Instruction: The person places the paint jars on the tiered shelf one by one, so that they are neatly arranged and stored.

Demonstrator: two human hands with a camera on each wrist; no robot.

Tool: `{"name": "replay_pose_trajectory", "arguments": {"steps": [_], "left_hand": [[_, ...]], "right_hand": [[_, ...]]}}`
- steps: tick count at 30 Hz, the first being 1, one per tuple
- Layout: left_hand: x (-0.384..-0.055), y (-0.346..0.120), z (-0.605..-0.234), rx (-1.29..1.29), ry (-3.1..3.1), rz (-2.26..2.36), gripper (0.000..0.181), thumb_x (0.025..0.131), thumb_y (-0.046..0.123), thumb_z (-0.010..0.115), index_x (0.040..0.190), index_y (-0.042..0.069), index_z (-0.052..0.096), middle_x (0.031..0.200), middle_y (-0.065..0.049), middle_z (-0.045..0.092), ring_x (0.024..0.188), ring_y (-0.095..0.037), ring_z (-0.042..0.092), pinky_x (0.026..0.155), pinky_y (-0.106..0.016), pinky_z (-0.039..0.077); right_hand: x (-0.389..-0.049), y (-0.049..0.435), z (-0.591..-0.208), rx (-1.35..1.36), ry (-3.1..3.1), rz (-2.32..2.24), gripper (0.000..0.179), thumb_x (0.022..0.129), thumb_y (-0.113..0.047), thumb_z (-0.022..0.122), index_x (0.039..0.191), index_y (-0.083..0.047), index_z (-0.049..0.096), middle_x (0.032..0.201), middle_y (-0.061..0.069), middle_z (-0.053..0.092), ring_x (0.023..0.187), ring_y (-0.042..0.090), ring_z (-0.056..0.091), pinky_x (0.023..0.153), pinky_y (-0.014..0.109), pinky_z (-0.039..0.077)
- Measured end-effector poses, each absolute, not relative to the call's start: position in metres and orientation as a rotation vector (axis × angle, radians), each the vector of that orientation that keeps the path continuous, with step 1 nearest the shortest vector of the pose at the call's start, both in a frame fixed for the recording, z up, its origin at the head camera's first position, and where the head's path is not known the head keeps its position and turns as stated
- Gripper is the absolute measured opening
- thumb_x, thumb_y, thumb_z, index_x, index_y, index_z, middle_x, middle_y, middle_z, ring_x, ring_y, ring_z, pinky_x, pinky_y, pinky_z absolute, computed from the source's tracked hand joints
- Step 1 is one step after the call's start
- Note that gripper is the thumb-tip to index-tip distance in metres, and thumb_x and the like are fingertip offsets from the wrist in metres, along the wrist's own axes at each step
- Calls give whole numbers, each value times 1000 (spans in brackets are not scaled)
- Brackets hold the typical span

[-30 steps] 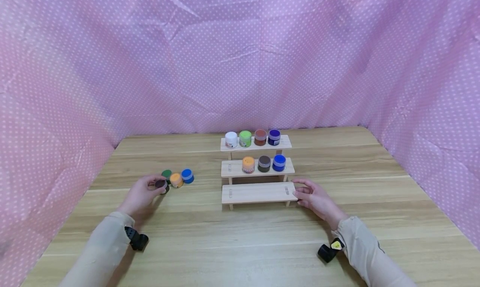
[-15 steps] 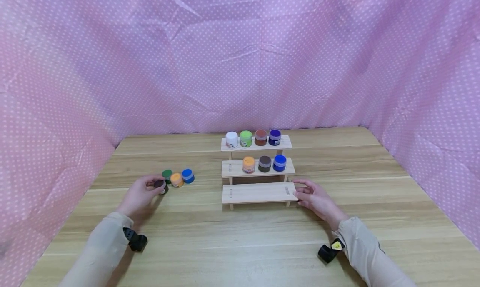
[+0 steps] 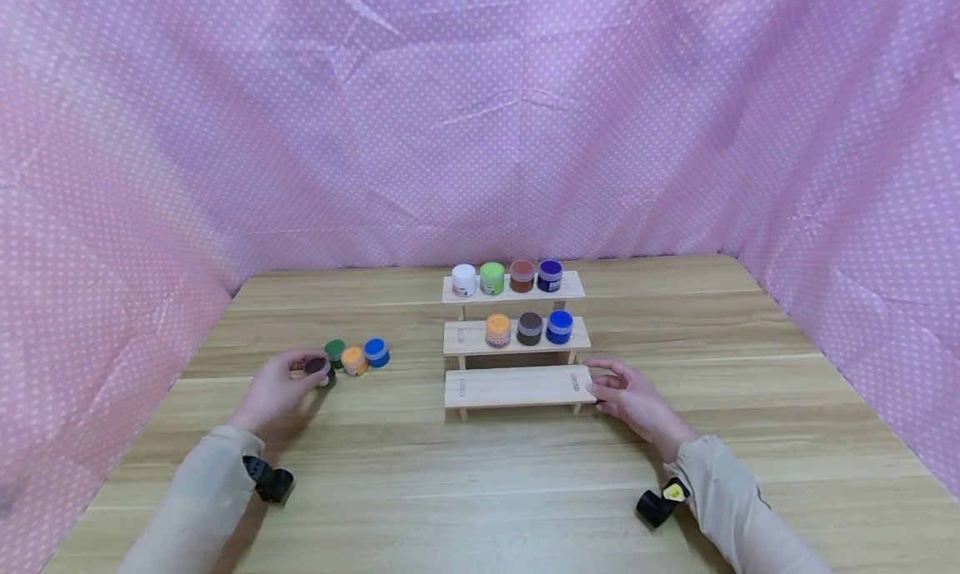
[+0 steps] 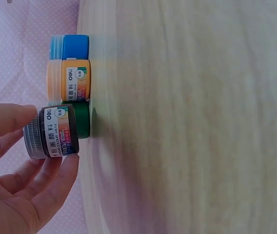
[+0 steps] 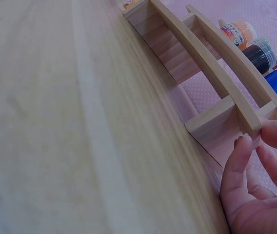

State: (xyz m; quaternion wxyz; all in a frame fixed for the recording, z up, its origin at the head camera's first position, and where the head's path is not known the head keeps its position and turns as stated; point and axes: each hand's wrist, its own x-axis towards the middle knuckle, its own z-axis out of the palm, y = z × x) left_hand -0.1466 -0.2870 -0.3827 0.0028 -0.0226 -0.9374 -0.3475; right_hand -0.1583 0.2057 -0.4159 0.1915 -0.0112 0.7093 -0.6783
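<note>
In the head view my left hand (image 3: 279, 388) grips a dark brown paint jar (image 3: 318, 369) between thumb and fingers. The left wrist view shows this brown jar (image 4: 58, 130), slightly tilted, with its base a little off the table. Close by stand a green jar (image 3: 335, 352), an orange jar (image 3: 354, 360) and a blue jar (image 3: 377, 352). My right hand (image 3: 633, 401) pinches the right end of the lowest wooden shelf (image 3: 517, 387). In the right wrist view, thumb and fingertips meet at the corner of that shelf board (image 5: 204, 61).
On the middle shelf (image 3: 471, 338) stand orange, dark brown and blue jars. White, light green, red-brown and dark blue jars line the top shelf (image 3: 574, 284). The rack stands on a wood-grain table (image 3: 465, 499). Behind hangs a pink dotted cloth (image 3: 480, 141).
The left hand has shifted slightly to the left with the brown jar, a little away from the other jars. My right hand has stayed on the shelf's end.
</note>
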Motion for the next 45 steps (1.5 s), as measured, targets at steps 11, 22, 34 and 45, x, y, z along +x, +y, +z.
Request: {"name": "replay_pose_trajectory", "arguments": {"steps": [11, 22, 34, 45], "left_hand": [[-144, -282, -376, -54, -2943, -1064, 33, 91, 17, 57, 120, 0, 57, 119, -21, 59, 115, -38, 51, 94, -56, 41], [-142, -275, -369, -112, -2906, -1051, 31, 91, 19, 59, 117, 1, 59, 114, -19, 61, 110, -34, 54, 89, -51, 47], [-144, -260, -361, -228, -2833, -1012, 31, 89, 12, 61, 117, 0, 60, 110, -17, 62, 103, -28, 56, 84, -44, 54], [-150, -241, -353, -306, -2788, -1037, 30, 88, 10, 62, 116, 1, 61, 109, -17, 63, 101, -26, 57, 82, -42, 55]], "right_hand": [[-158, 207, -415, -41, 1991, -1906, 56, 90, -5, 55, 138, 5, 29, 97, -2, 57, 81, 4, 58, 68, 18, 52], [-157, 206, -414, -61, 1975, -1921, 59, 89, -3, 54, 139, 7, 25, 97, -2, 57, 81, 5, 59, 69, 19, 52], [-157, 207, -417, -65, 1980, -1916, 58, 89, -3, 54, 139, 8, 26, 97, -2, 58, 82, 5, 59, 70, 19, 53], [-158, 207, -414, -80, 1985, -1903, 58, 90, -4, 54, 139, 7, 25, 97, -4, 58, 83, 4, 59, 71, 20, 52]]}}
